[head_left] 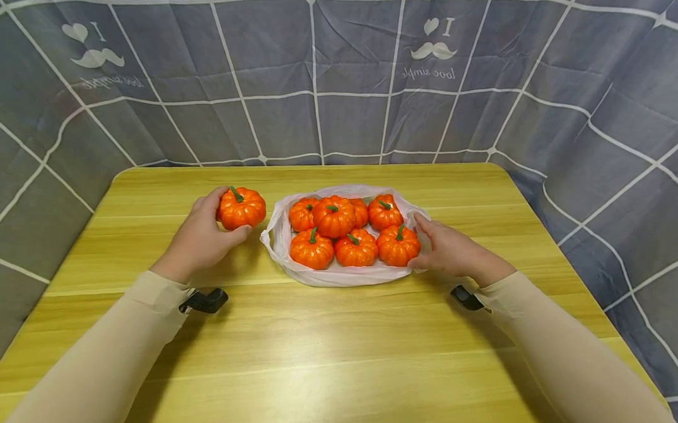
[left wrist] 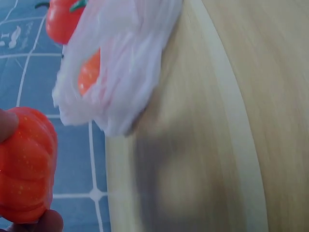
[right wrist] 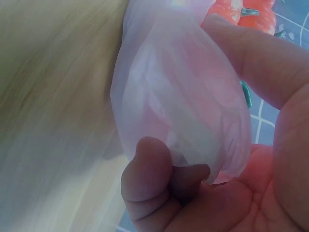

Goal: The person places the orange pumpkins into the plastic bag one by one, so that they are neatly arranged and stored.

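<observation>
My left hand (head_left: 206, 233) grips a small orange pumpkin (head_left: 241, 207) with a green stem, thumb below and fingers on its far side. The pumpkin is beside the left end of a thin white plastic bag (head_left: 342, 276). Inside the rolled-open bag sit several more orange pumpkins (head_left: 356, 247), one resting on top of the others. At the bag's right end my right hand (head_left: 451, 251) holds the edge. In the right wrist view, curled fingers (right wrist: 147, 169) lie against the bunched plastic (right wrist: 178, 96), with the thumb on the other side.
The bag stands on a yellow wood-grain table (head_left: 322, 351). Grey-blue cloth (head_left: 276, 63) with white grid lines hangs behind the table and along both sides. A dark strap piece (head_left: 206, 300) juts from my left wrist, another (head_left: 466, 298) from my right.
</observation>
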`<state>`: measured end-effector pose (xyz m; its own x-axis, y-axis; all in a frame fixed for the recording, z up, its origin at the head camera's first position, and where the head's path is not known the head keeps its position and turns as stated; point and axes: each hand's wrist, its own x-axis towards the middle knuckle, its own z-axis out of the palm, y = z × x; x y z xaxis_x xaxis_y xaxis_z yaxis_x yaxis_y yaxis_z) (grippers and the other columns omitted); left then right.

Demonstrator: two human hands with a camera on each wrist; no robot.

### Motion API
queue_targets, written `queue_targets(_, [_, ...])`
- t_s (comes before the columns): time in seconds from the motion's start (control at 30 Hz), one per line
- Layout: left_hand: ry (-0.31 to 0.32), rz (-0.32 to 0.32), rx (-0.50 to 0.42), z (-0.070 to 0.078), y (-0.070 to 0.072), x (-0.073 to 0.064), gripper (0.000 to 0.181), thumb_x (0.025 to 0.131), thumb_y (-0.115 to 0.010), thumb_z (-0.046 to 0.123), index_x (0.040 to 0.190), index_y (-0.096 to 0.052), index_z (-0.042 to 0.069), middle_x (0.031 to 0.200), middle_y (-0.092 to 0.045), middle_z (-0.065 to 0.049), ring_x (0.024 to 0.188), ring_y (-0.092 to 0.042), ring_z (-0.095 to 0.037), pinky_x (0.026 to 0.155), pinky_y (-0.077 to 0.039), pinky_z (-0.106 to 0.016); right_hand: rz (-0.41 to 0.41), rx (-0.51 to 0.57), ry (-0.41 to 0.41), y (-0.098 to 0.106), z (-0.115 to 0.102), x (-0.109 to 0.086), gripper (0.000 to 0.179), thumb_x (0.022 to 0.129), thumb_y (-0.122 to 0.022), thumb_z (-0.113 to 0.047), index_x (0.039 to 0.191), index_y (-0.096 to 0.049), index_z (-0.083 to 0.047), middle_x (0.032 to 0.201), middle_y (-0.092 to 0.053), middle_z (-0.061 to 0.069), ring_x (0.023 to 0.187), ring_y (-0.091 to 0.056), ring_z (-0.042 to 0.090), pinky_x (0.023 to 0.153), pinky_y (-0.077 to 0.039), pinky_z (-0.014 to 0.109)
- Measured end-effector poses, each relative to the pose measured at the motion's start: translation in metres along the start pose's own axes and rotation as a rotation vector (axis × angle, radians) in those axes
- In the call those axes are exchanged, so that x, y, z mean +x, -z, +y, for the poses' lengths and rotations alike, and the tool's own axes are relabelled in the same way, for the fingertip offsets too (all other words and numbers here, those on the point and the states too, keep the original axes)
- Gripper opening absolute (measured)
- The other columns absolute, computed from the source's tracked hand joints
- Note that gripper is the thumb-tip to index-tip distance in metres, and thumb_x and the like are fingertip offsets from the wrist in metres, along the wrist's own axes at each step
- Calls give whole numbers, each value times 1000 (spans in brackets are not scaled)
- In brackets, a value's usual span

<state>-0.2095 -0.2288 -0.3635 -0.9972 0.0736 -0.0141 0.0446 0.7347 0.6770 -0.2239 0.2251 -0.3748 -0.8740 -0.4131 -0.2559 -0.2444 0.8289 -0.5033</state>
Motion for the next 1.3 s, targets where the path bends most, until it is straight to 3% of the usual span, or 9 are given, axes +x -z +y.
queue_targets(0.5, [-73, -30, 2, 30, -11, -1, 92, 93, -75, 31, 165, -26, 2, 163, -32, -29, 141, -46, -45, 118, -42, -64, 2, -14, -3, -1, 2, 0, 111, 88, -85, -30, 166, -15, 5, 168, -27, 32, 154, -31, 51, 127, -27, 62])
queue_targets(0.87, [-126, -62, -3, 47, -23, 3, 88, 92, -76, 33, 164, -32, 9, 155, -42, -23, 136, -50, -39, 117, -45, -60, -7, 0, -12, -1, 1, -1, 109, 89, -84, -28, 165, -15, 7, 169, -24, 32, 156, -27, 50, 128, -23, 61])
queue_targets(1.3, [-153, -96, -7, 60, -37, 9, 89, 90, -78, 35, 163, -34, 10, 154, -44, -19, 133, -55, -38, 114, -49, -58, -8, -2, -11, -1, 3, -2, 107, 90, -84, -25, 165, -14, 6, 169, -25, 31, 156, -29, 49, 128, -25, 60])
